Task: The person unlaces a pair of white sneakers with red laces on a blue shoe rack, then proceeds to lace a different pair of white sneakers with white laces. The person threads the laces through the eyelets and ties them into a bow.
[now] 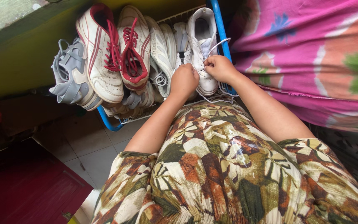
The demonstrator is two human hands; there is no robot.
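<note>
The left hand is curled into a loose fist against the side of a white sneaker, its fingers pinching the white lace. The right hand is closed on the same lace just beside it, the two hands touching over the shoe's front. The sneaker stands toe-down at the right end of a blue wire rack. Left of it sit more white shoes, a red-laced pair and a grey sneaker. A pink patterned cloth lies to the right.

Packed shoes left, pink cloth right; bare tiled floor below-left.
</note>
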